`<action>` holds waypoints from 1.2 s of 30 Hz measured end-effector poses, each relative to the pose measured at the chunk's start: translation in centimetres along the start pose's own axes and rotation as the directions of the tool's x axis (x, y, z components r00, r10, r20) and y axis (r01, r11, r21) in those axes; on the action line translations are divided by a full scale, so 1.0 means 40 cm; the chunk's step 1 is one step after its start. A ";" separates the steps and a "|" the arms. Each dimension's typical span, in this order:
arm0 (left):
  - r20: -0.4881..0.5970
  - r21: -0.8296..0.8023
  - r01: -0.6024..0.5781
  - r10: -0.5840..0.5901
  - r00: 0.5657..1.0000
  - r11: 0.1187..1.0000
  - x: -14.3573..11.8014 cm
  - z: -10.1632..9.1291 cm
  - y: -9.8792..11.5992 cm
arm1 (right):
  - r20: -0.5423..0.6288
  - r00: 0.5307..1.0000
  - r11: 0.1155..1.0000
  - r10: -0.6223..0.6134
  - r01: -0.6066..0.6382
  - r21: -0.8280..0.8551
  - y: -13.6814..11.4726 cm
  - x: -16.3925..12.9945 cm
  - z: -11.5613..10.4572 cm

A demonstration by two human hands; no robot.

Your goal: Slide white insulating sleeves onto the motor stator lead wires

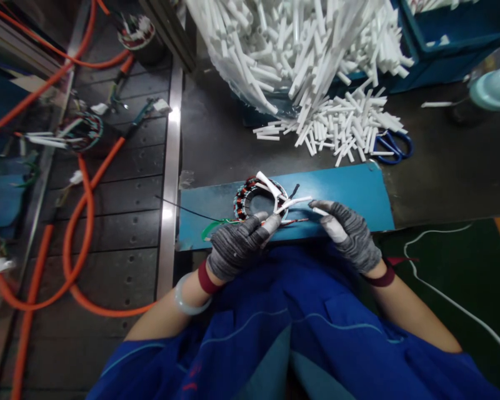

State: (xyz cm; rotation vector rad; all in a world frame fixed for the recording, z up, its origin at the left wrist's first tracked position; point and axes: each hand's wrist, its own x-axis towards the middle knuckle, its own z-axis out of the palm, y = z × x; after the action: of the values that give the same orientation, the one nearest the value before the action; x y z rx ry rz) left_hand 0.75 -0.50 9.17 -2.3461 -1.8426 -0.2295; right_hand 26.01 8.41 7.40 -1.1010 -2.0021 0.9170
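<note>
A ring-shaped motor stator (240,201) with red, white and light-blue windings lies on a blue board (350,189). White tubes (267,183) stick up from its right side. My left hand (244,241), in a grey glove with pale fingertips, is at the stator's near right edge. Its fingers are closed on a white sleeve tube (295,202) that points right. To the right, my gloved right hand (350,233) pinches a short white tube (320,211), apart from the stator. A black lead and a green loop (210,230) extend left from the stator.
A clear bag (250,83) of white tubes stands behind the board, with a loose pile (337,125) before it. Blue-handled scissors (394,147) lie beside the pile. Blue bins (450,61) stand back right. Left, a conveyor (137,266) carries other stators (83,133) and orange hoses (89,222).
</note>
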 end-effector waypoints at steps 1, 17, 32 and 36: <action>-0.023 0.008 -0.004 0.004 1.000 1.000 -0.001 0.002 -0.001 | 0.016 1.000 1.000 -0.011 0.010 0.007 0.001 0.000 -0.003; -0.146 -0.069 -0.053 0.042 0.988 0.996 0.001 0.014 -0.007 | 0.068 0.980 0.982 -0.188 0.188 0.008 0.024 0.016 -0.007; -0.263 -0.016 -0.102 0.094 0.960 0.995 0.011 0.025 -0.007 | 0.622 0.760 0.711 0.190 -0.543 0.447 -0.061 0.033 0.112; -0.190 0.075 -0.081 0.094 0.977 0.994 -0.001 0.012 0.003 | 0.562 0.785 0.695 0.262 -0.557 0.454 -0.072 0.024 0.111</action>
State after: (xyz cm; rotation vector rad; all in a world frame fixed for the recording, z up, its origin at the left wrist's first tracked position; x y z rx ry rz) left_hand 0.88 -0.48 8.70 -2.2646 -1.6288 -0.3661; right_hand 20.85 6.97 7.62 -1.0357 -1.5708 2.0745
